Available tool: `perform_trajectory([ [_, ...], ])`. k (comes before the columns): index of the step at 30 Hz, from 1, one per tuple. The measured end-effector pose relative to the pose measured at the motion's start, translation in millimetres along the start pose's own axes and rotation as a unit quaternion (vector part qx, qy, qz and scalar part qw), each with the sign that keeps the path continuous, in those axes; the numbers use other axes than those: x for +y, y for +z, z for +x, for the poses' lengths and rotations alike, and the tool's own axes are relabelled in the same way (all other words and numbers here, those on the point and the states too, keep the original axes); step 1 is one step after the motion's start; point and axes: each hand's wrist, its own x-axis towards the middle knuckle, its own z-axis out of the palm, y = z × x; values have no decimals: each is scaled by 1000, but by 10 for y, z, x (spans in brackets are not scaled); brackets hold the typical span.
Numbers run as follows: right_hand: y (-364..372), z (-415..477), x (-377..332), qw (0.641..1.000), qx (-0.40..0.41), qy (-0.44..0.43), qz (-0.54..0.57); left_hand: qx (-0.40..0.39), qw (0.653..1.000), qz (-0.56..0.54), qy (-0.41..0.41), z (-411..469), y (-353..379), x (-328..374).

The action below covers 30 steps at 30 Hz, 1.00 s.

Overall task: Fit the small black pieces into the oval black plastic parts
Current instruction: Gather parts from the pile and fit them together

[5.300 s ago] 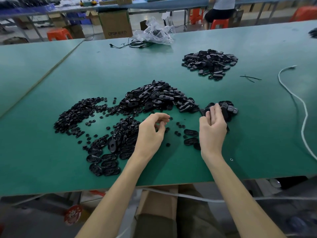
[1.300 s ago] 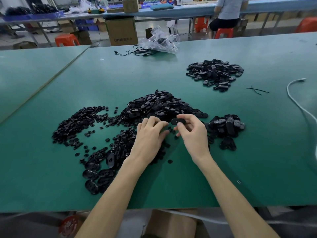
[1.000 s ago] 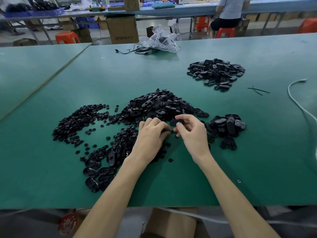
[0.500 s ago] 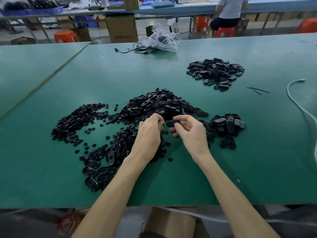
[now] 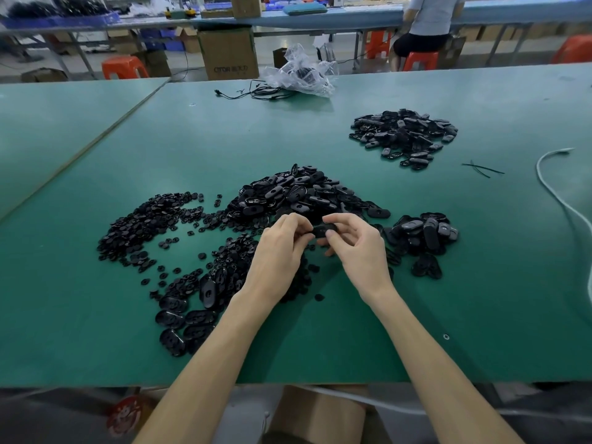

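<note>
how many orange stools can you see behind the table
4: left stool by the cardboard box, middle stool beyond the plastic bag, the seated person's stool, right-edge stool. Tables may hide more.

Light: bright, even, from overhead.
Shadows: soft, short, on the table (image 5: pixel 96 315).
Glare: pale sheen, far side.
Edges: bowed by wide lens.
Background: slightly soft.
</note>
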Motion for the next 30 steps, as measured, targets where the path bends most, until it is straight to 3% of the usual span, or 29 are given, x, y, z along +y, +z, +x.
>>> perform_trajectory([
  [7,-2,-11,-4,999,-6,-23,-23,0,1000,-23,-1,14,-7,-2],
  [18,27,-13,-29,999,-32,-31,-7,33,984,-147,-90,27,-54,12],
  [30,18,-1,-25,998,-47,-39,-9,14,983,-171,-72,22,-71,42],
])
